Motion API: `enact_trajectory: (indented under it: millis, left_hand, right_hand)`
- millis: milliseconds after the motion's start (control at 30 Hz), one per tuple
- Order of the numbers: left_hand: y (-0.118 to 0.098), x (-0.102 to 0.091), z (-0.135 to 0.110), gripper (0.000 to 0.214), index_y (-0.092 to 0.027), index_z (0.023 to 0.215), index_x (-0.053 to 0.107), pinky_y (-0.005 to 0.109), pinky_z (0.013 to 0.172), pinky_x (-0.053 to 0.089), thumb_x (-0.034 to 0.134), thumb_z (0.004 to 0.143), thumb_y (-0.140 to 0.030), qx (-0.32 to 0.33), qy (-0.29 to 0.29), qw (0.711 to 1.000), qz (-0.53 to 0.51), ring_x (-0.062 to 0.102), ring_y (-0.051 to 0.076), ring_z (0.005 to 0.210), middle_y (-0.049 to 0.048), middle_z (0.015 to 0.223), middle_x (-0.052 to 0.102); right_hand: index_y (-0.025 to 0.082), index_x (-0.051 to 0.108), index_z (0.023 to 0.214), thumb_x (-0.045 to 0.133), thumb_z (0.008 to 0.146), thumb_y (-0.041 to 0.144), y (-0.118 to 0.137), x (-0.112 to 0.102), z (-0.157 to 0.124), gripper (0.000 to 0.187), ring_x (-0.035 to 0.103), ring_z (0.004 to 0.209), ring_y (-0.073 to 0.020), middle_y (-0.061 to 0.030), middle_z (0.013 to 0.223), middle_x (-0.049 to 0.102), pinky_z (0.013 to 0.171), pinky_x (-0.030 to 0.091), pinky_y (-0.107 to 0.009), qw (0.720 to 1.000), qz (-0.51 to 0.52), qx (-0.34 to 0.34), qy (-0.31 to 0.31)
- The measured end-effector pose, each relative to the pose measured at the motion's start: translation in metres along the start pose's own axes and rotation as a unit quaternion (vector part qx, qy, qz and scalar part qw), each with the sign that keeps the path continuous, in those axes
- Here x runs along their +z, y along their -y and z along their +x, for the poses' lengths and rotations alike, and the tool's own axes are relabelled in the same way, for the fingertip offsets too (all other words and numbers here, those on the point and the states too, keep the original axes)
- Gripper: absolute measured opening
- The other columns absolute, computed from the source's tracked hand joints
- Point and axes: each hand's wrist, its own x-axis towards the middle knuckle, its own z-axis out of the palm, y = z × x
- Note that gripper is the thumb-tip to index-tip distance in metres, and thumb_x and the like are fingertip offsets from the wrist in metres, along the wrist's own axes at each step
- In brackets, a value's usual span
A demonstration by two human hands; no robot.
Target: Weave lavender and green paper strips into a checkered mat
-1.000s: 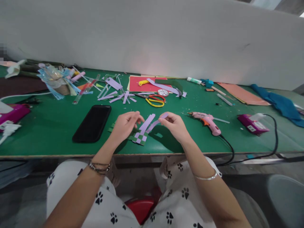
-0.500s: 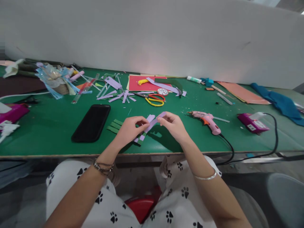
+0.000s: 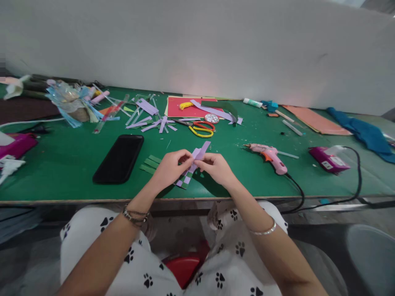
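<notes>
Between my hands, just above the front of the green table, is a small woven piece of green and purple paper strips (image 3: 184,181). My left hand (image 3: 171,167) pinches it from the left, and the green strip ends (image 3: 150,163) stick out past that hand. My right hand (image 3: 216,167) is closed at the fingertips on a purple paper strip (image 3: 203,150), whose free end points up and away. The fingertips of both hands nearly meet, and they hide part of the weave.
A black phone (image 3: 119,159) lies to the left. Behind are scissors (image 3: 202,128), loose purple strips (image 3: 148,107) and red paper (image 3: 174,109). A pink glue gun (image 3: 268,156) with its cord and a purple power socket block (image 3: 328,159) lie to the right.
My right hand has moved left, closer to my left hand. The purple strip now points more steeply upward, and more of the checkered weave shows below my fingers.
</notes>
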Motion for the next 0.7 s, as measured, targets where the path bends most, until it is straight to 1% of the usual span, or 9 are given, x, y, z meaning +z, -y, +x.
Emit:
enact_trajectory:
  millis: [100,167,233,267,333,400,500,567,700]
  left_hand:
    - [0.0026,0.0004,0.0005,0.019,-0.018,0.071,0.050,0.020,0.047,0.037,0.044,0.080,-0.034,-0.012,-0.012,1.000,-0.017,0.048,0.010,0.046,-0.0047,0.054,0.053]
    - [0.0049,-0.0008,0.0010,0.018,-0.019,0.071,0.048,0.020,0.048,0.038,0.042,0.080,-0.033,-0.025,-0.033,0.998,-0.042,0.052,0.010,0.049,-0.0038,0.058,0.055]
    - [0.0064,-0.0022,0.0014,0.019,-0.018,0.072,0.047,0.020,0.050,0.039,0.041,0.081,-0.033,-0.025,-0.046,0.997,-0.050,0.054,0.010,0.053,-0.0028,0.062,0.057]
    - [0.0067,-0.0026,0.0015,0.020,-0.018,0.072,0.049,0.020,0.050,0.039,0.039,0.082,-0.033,-0.018,-0.041,0.998,-0.045,0.054,0.011,0.053,-0.0026,0.062,0.056]
    - [0.0061,-0.0023,0.0015,0.024,-0.018,0.075,0.053,0.021,0.050,0.038,0.038,0.084,-0.035,0.003,-0.010,1.000,-0.029,0.053,0.011,0.052,-0.0028,0.060,0.056]
    - [0.0046,-0.0009,0.0010,0.023,-0.018,0.077,0.056,0.021,0.052,0.039,0.043,0.082,-0.036,0.025,0.012,1.000,-0.014,0.053,0.011,0.055,-0.0026,0.062,0.058]
    - [0.0020,0.0007,-0.0001,0.015,-0.017,0.077,0.056,0.021,0.056,0.041,0.053,0.077,-0.033,0.041,0.008,0.999,0.004,0.055,0.011,0.059,-0.0021,0.069,0.061]
    - [0.0008,0.0004,-0.0007,0.015,-0.017,0.073,0.056,0.021,0.055,0.040,0.053,0.078,-0.031,0.041,0.003,0.999,0.015,0.053,0.011,0.056,-0.0028,0.065,0.060]
    - [-0.0006,-0.0013,-0.0008,0.021,-0.017,0.064,0.054,0.022,0.052,0.037,0.051,0.078,-0.032,0.042,0.001,0.999,0.032,0.049,0.011,0.050,-0.0041,0.053,0.055]
  right_hand:
    - [0.018,0.052,0.053,0.065,0.058,0.043,0.0001,-0.0015,0.0005,0.029,0.044,0.047,-0.0078,0.0047,0.048,0.049,0.049,0.036,-0.023,1.000,0.003,0.004,-0.003]
    - [0.018,0.053,0.054,0.064,0.059,0.040,0.0002,-0.0025,0.0007,0.025,0.045,0.047,-0.0078,0.0047,0.049,0.050,0.050,0.037,-0.023,1.000,0.010,0.007,-0.003]
    - [0.018,0.054,0.054,0.062,0.061,0.036,0.0006,-0.0034,0.0008,0.021,0.045,0.047,-0.0079,0.0048,0.050,0.050,0.050,0.037,-0.023,1.000,0.012,0.010,-0.001]
    - [0.018,0.054,0.054,0.061,0.062,0.034,0.0008,-0.0038,0.0009,0.019,0.045,0.047,-0.0079,0.0048,0.049,0.050,0.050,0.037,-0.023,1.000,0.010,0.011,-0.001]
    - [0.017,0.054,0.054,0.061,0.062,0.031,0.0015,-0.0045,0.0009,0.017,0.044,0.047,-0.0079,0.0050,0.048,0.050,0.050,0.036,-0.023,1.000,0.003,0.015,-0.003]
    - [0.017,0.056,0.054,0.060,0.063,0.029,0.0021,-0.0054,0.0007,0.016,0.044,0.048,-0.0079,0.0049,0.048,0.050,0.050,0.036,-0.023,1.000,-0.004,0.017,0.001]
    - [0.016,0.057,0.056,0.058,0.065,0.026,0.0020,-0.0067,0.0002,0.014,0.046,0.051,-0.0084,0.0043,0.050,0.051,0.053,0.037,-0.023,1.000,-0.010,0.015,0.018]
    - [0.016,0.058,0.057,0.056,0.066,0.025,0.0011,-0.0071,0.0000,0.013,0.047,0.052,-0.0086,0.0043,0.051,0.052,0.055,0.037,-0.024,1.000,-0.012,0.011,0.024]
    - [0.017,0.056,0.056,0.055,0.068,0.021,-0.0001,-0.0066,-0.0002,0.012,0.048,0.052,-0.0082,0.0050,0.052,0.052,0.056,0.038,-0.024,1.000,-0.017,0.003,0.020]
